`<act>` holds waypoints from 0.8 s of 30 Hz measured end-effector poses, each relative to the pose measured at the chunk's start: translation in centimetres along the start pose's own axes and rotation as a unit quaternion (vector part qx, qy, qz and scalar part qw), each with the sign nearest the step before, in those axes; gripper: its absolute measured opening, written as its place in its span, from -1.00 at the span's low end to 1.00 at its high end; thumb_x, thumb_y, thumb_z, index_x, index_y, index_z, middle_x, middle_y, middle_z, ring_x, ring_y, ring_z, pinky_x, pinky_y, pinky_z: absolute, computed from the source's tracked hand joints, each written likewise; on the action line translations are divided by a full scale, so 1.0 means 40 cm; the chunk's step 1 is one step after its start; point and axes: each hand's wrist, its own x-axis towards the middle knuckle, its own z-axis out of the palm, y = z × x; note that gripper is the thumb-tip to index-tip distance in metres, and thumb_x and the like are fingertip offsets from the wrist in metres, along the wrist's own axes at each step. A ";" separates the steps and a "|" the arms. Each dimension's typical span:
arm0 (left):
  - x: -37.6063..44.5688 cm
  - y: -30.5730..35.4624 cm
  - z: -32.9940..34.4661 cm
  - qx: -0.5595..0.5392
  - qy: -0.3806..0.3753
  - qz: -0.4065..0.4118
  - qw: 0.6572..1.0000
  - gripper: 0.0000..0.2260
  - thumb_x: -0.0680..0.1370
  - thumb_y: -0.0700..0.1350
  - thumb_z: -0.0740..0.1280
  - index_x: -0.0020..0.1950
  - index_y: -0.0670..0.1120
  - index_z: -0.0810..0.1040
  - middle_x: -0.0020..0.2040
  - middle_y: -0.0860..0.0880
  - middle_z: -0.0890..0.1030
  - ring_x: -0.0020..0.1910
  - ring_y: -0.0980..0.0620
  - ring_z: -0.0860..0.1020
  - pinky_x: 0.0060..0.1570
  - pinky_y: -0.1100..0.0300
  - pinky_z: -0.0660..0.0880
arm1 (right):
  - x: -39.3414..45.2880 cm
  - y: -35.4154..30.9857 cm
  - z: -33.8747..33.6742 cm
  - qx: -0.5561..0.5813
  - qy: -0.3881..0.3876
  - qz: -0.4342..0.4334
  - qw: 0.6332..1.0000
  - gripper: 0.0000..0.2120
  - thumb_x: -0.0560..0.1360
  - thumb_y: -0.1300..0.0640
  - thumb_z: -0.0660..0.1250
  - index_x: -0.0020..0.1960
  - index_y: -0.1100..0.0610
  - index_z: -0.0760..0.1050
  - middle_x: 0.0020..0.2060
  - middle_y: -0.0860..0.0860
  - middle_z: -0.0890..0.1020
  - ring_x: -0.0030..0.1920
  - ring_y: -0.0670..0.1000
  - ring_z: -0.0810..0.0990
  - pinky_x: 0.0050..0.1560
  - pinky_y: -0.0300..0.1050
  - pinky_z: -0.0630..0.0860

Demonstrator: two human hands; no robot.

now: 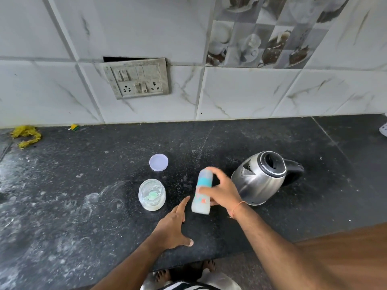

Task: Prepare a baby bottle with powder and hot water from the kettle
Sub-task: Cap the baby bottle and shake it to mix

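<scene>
A: Where's the bottle right now?

B: The translucent baby bottle with the teal band [202, 190] is in the right hand [222, 190], fingers wrapped round its middle, tilted and blurred. I can't tell whether its base touches the black speckled stone tabletop [83, 206]. The left hand [174, 223] is spread flat and holds nothing, forefinger pointing toward the bottle.

A: What might go wrong?

B: Whether the top is screwed tight can't be read through the blur; if it's loose, I'd expect liquid to spray out. The open round glass jar of white powder [152, 194] stands just beside the left hand, so a careless sweep could tip it. The stainless steel kettle with the black handle [262, 177] sits near the right wrist, lid open; possibly hot.

A: Room to move?

B: Plenty leftward. The round lilac lid [158, 162] lies behind the jar, and the tabletop's front edge runs close under both forearms.
</scene>
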 end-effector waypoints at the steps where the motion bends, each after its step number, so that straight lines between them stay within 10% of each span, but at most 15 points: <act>1: 0.000 0.001 0.001 -0.001 0.001 0.001 1.000 0.36 0.32 0.11 0.71 0.73 0.33 -0.31 0.18 0.13 0.46 0.07 0.09 0.58 0.14 0.12 0.59 | -0.001 0.006 -0.006 -0.022 0.022 -0.065 0.997 -0.40 0.43 0.16 0.64 0.36 -0.24 0.53 0.26 0.04 0.64 0.08 0.08 0.77 -0.19 0.10 0.78; 6: -0.002 -0.005 0.002 -0.004 0.004 -0.001 1.000 0.36 0.32 0.11 0.71 0.74 0.31 -0.29 0.17 0.14 0.45 0.02 0.09 0.57 0.05 0.18 0.52 | 0.006 0.006 -0.001 0.049 -0.006 0.053 0.997 -0.38 0.37 0.09 0.67 0.30 -0.34 0.54 0.24 -0.02 0.66 0.05 0.06 0.79 -0.21 0.07 0.77; 9: -0.002 0.004 0.000 -0.007 0.006 0.003 1.000 0.35 0.32 0.11 0.71 0.74 0.31 -0.29 0.18 0.13 0.46 0.06 0.09 0.57 0.10 0.18 0.53 | 0.008 0.023 -0.016 0.012 0.041 -0.066 0.997 -0.43 0.44 0.15 0.65 0.33 -0.24 0.55 0.26 0.06 0.65 0.10 0.11 0.78 -0.15 0.12 0.78; 13: -0.007 -0.001 -0.002 -0.006 0.004 0.001 1.000 0.35 0.34 0.10 0.72 0.75 0.30 -0.29 0.20 0.11 0.47 0.10 0.08 0.58 0.16 0.16 0.54 | 0.004 0.023 -0.007 0.035 0.004 0.037 0.999 -0.39 0.39 0.12 0.66 0.32 -0.29 0.55 0.23 -0.03 0.65 0.05 0.04 0.78 -0.20 0.08 0.78; 16: -0.006 0.010 -0.005 -0.007 0.003 0.003 1.000 0.35 0.35 0.09 0.71 0.73 0.32 -0.30 0.22 0.10 0.47 0.12 0.06 0.59 0.22 0.12 0.56 | 0.002 0.031 -0.016 -0.010 0.044 -0.086 0.995 -0.42 0.47 0.18 0.62 0.37 -0.22 0.53 0.26 0.03 0.64 0.12 0.09 0.76 -0.17 0.08 0.77; 20: -0.005 0.002 -0.004 -0.011 0.000 -0.003 1.000 0.35 0.33 0.10 0.72 0.73 0.32 -0.29 0.22 0.11 0.47 0.16 0.08 0.59 0.26 0.07 0.58 | 0.001 0.016 0.001 0.026 -0.008 0.033 0.999 -0.38 0.38 0.13 0.66 0.31 -0.31 0.55 0.25 -0.05 0.64 0.08 0.06 0.78 -0.21 0.06 0.77; 24: -0.002 0.002 0.001 -0.013 0.001 -0.003 1.000 0.35 0.32 0.11 0.71 0.73 0.31 -0.30 0.19 0.14 0.46 0.13 0.08 0.58 0.21 0.11 0.57 | 0.007 0.021 -0.006 -0.002 0.037 -0.071 0.997 -0.42 0.43 0.13 0.64 0.32 -0.27 0.54 0.27 0.05 0.64 0.13 0.11 0.76 -0.13 0.16 0.79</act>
